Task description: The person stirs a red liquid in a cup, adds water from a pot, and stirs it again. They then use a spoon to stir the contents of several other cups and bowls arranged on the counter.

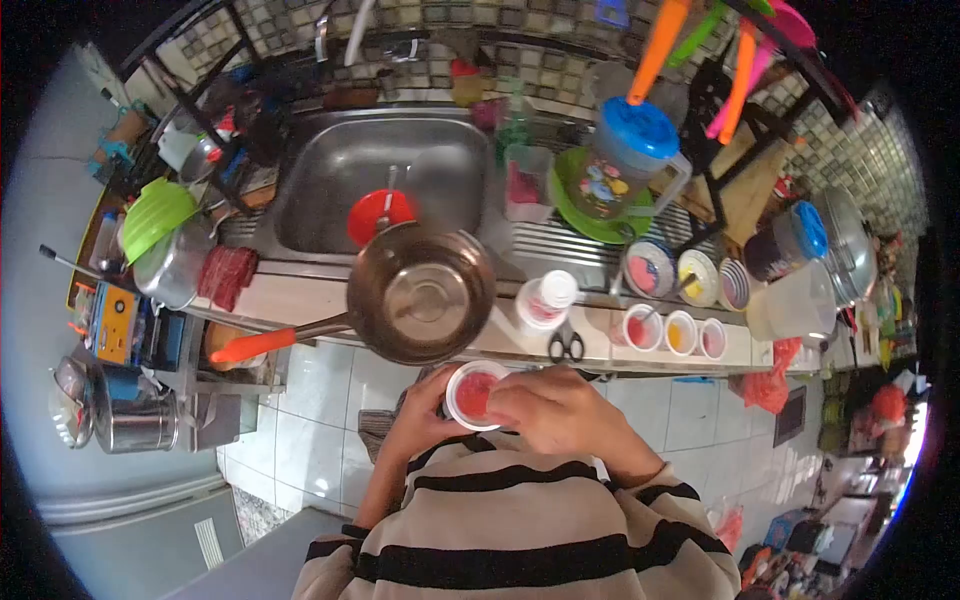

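Small round white plastic cup (474,394) with red stuff inside sat held close to the chest, both hands on it. Left hand (420,415) wrapped the cup's side from below; right hand (560,408) curled over its right rim, fingers closed on the edge, looked like working at a lid or the rim, can't tell which. Judged step: handling or opening the cup before use; the next move would call for a steady grip and a level cup so the red content doesn't spill.

Just above the hands, a metal frying pan with an orange handle (420,293) rested on the counter (300,300) edge, empty. Up-right of the right hand: white bottle (545,300), black scissors (566,345), and three small cups (676,332) holding pink, yellow and pink contents. Farther up, a steel sink (385,170) held a red bowl (380,215).
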The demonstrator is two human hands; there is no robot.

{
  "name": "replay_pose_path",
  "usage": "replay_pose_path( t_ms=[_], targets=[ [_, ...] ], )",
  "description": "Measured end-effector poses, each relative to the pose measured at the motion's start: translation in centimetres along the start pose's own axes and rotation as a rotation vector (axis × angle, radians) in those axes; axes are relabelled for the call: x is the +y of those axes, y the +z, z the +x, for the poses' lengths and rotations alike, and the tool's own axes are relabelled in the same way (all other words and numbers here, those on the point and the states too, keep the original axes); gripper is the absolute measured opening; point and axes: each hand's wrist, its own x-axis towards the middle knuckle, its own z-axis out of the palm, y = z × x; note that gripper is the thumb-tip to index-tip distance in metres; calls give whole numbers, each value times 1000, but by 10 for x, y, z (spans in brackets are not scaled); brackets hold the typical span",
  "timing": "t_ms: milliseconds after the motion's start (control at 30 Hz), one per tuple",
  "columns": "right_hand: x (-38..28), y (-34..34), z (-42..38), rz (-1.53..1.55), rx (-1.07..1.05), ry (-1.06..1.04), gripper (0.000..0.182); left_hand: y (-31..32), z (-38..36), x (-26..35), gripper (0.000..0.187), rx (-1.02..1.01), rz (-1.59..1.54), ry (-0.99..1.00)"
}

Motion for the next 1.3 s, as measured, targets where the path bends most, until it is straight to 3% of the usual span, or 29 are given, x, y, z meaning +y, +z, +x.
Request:
replay_pose_path(
  t_ms=[100,333,400,633,733,967,1067,1233,1300],
  targets=[
    [3,-24,-30,-17,92,8,14,35,22,20,61,-74,70,39],
    [-9,-111,-116,-67,62,121,16,146,54,40,61,-230,35,143],
    [-10,-136,-140,-169,90,175,16,183,59,40,62,-245,-30,113],
    [-10,-201,-223,-33,111,197,13,292,80,49,60,-312,-201,96],
    [-3,-223,-253,-190,169,292,13,334,80,55,59,-281,-336,14],
    [8,-245,-292,-45,145,280,14,382,101,47,66,-307,-244,-13],
    [25,-252,-300,-248,322,355,14,404,111,49,69,-273,-306,19],
    [45,-252,-322,-148,213,398,14,433,135,41,67,-201,-285,-25],
    [59,-258,-328,-207,281,435,14,445,143,31,65,-145,-110,131]
  ],
)
